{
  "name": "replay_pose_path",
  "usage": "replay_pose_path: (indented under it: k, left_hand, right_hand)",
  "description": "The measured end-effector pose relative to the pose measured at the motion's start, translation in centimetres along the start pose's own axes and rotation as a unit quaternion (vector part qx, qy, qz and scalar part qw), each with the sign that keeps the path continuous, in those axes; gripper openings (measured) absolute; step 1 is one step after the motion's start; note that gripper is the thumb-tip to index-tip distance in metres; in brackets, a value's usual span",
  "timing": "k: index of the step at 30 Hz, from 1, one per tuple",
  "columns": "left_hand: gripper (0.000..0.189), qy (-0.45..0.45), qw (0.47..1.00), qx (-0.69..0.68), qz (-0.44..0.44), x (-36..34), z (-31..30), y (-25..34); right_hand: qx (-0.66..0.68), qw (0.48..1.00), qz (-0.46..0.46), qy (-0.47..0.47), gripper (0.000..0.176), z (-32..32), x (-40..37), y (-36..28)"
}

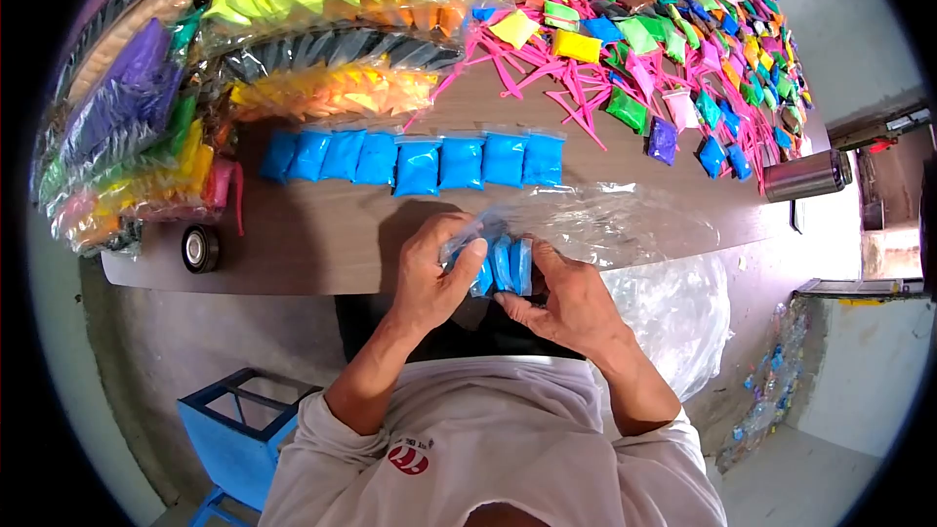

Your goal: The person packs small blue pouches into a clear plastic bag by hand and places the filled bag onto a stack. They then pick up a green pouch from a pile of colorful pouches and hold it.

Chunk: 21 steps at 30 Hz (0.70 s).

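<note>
Between my two hands, at the table's front edge, is a small bunch of blue packets standing on edge side by side. My left hand grips their left side, thumb on top. My right hand closes round their right side, thumb at the near edge. A large clear plastic bag spreads from the packets over the table to the right, with its film around them. Just beyond my hands, a row of several flat blue packets lies on the table.
Bagged bundles of coloured packets pile up at the left. Loose coloured packets and pink plastic sticks cover the far right. A tape roll sits front left, a metal flask at the right edge. A blue stool stands below.
</note>
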<state>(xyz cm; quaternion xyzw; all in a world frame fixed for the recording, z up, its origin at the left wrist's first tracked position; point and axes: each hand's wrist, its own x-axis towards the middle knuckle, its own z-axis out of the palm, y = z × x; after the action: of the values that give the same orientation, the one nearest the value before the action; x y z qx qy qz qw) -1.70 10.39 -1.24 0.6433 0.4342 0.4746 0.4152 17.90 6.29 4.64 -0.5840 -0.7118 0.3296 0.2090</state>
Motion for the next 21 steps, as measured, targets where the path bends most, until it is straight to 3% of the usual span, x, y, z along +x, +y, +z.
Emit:
replay_pose_path:
  k: [10, 13, 15, 17, 19, 21]
  left_hand:
    - [0.022, -0.006, 1.0, -0.003, -0.001, 0.2, -0.1, 0.4]
    - [0.022, -0.003, 1.0, 0.014, 0.015, 0.2, -0.1, -0.3]
    - [0.022, -0.004, 1.0, 0.005, 0.005, 0.2, -0.2, 0.1]
    - [0.022, -0.008, 1.0, -0.002, -0.009, 0.1, -0.3, 0.3]
    - [0.021, 0.0, 1.0, 0.003, 0.001, 0.2, -0.1, 0.1]
    - [0.021, 0.001, 1.0, -0.004, 0.012, 0.1, -0.1, -0.3]
  right_hand:
    - [-0.013, 0.996, 0.039, -0.084, 0.08, -4.2, -0.4, -1.8]
    - [-0.016, 0.997, 0.004, -0.07, 0.065, -6.1, -0.9, -2.4]
    - [0.043, 0.986, -0.156, 0.047, 0.038, -8.0, -1.3, -2.8]
    - [0.048, 0.974, -0.164, 0.152, 0.018, -10.2, -1.2, -4.7]
    - [-0.04, 0.968, -0.107, 0.223, 0.015, -12.4, 0.5, -7.1]
    - [-0.126, 0.955, -0.201, 0.177, 0.014, -14.1, 4.6, -7.1]
